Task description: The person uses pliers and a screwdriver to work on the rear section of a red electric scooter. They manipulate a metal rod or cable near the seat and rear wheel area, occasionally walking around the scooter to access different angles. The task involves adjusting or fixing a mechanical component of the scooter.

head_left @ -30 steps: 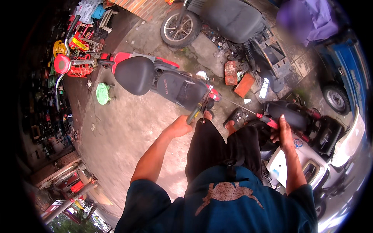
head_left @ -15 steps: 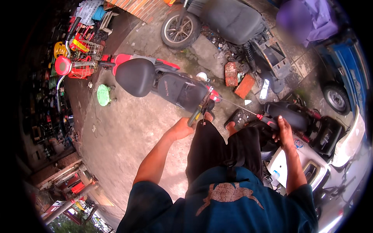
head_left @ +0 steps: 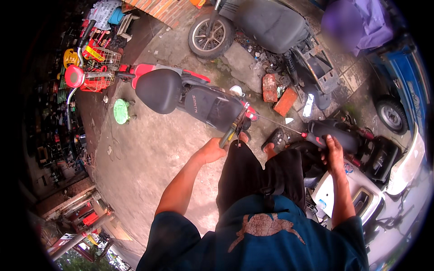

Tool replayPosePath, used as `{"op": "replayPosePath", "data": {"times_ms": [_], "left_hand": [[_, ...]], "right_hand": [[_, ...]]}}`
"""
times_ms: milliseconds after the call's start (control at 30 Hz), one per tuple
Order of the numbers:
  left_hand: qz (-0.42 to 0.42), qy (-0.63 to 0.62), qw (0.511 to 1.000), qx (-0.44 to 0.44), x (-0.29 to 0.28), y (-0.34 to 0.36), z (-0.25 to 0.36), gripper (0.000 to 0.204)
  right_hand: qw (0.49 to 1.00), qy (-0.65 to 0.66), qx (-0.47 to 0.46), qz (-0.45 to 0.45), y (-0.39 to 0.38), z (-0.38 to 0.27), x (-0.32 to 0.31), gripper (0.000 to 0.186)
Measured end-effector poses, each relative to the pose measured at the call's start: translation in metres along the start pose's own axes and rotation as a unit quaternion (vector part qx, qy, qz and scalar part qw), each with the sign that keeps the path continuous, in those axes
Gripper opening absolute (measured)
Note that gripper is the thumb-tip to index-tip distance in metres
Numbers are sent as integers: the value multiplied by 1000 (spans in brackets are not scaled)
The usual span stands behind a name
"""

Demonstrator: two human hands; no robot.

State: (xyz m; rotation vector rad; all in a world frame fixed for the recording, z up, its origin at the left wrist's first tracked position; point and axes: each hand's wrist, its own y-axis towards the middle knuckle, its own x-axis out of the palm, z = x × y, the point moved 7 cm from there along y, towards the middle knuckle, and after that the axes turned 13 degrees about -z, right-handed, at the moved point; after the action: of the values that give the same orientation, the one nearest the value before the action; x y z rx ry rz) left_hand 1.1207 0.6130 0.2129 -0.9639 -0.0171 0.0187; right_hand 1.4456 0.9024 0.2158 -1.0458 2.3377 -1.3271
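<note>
My left hand (head_left: 212, 150) grips a yellow-and-dark handled tool (head_left: 229, 132), possibly pliers, raised by the rear of a red-and-black scooter (head_left: 214, 111). My right hand (head_left: 332, 153) is closed on the red-and-black handle of a long screwdriver (head_left: 313, 139). Its thin shaft runs up and left to the red rear end of that scooter, beside the left-hand tool; exactly what the tip touches I cannot make out. My legs and sandalled feet (head_left: 276, 137) show below the tools.
A dark scooter body (head_left: 271, 27) lies at the top beside red bricks (head_left: 285, 100). A green stool (head_left: 121, 111) stands left. A white scooter panel (head_left: 330, 189) and black wheel (head_left: 339, 135) are at my right, with a blue vehicle (head_left: 409, 81) beyond. Cluttered shelves (head_left: 54, 126) line the left.
My hands and both tools keep almost the same places. The scooter and surroundings sit slightly lower in the picture, as the view has shifted a little.
</note>
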Motion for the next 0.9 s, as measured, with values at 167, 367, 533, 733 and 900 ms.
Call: {"op": "replayPosePath", "data": {"times_ms": [167, 367, 533, 733, 900], "left_hand": [[-20, 2, 1000, 8, 1, 0, 7, 6], [-7, 17, 1000, 11, -1, 0, 3, 5], [-12, 17, 1000, 3, -2, 1, 3, 5], [-23, -4, 1000, -6, 0, 0, 1, 5], [-7, 6, 1000, 2, -2, -3, 5, 6]], "right_hand": [[966, 51, -250, 31, -5, -11, 5, 44], [993, 78, -76, 55, -1, 1, 11, 40], [983, 40, -177, 34, -2, -3, 6, 35], [970, 160, -166, 76, 2, 8, 9, 38], [998, -20, -51, 20, 5, 7, -1, 46]]}}
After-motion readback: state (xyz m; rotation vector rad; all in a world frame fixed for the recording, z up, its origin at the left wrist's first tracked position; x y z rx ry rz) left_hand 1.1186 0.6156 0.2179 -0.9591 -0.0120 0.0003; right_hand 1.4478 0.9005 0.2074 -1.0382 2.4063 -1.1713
